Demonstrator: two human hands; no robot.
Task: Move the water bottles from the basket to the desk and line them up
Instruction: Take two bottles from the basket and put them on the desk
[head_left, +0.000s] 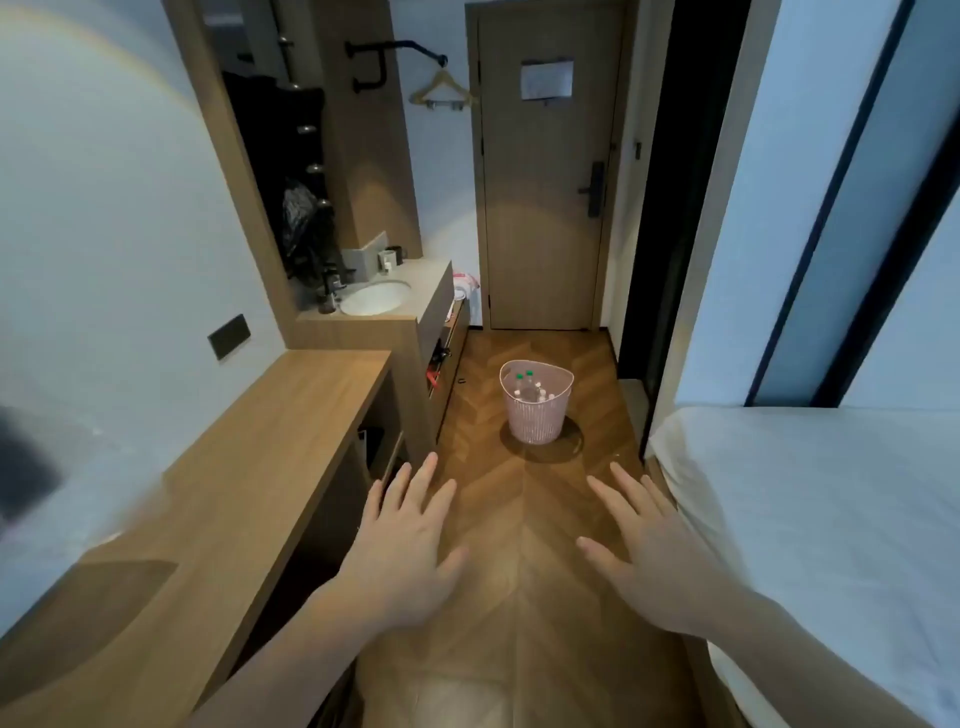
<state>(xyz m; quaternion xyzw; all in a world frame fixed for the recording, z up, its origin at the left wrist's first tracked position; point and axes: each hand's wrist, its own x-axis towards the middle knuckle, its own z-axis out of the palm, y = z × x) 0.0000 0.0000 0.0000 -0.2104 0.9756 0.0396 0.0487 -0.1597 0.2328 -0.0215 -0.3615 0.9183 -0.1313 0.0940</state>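
Note:
A pink slatted basket (535, 423) stands on the wooden floor in the middle of the aisle, well ahead of me. Inside it are several clear water bottles (527, 387), some with green caps and some with white. The long wooden desk (249, 467) runs along the left wall, its top bare. My left hand (402, 540) and my right hand (647, 551) are stretched out palm down over the floor, fingers spread, holding nothing. Both hands are far short of the basket.
A bed with white sheets (810, 519) borders the aisle on the right. Beyond the desk is a washbasin counter (374, 299) with cups, and a closed wooden door (545, 182) ends the aisle. A dark wall socket plate (228, 336) sits above the desk.

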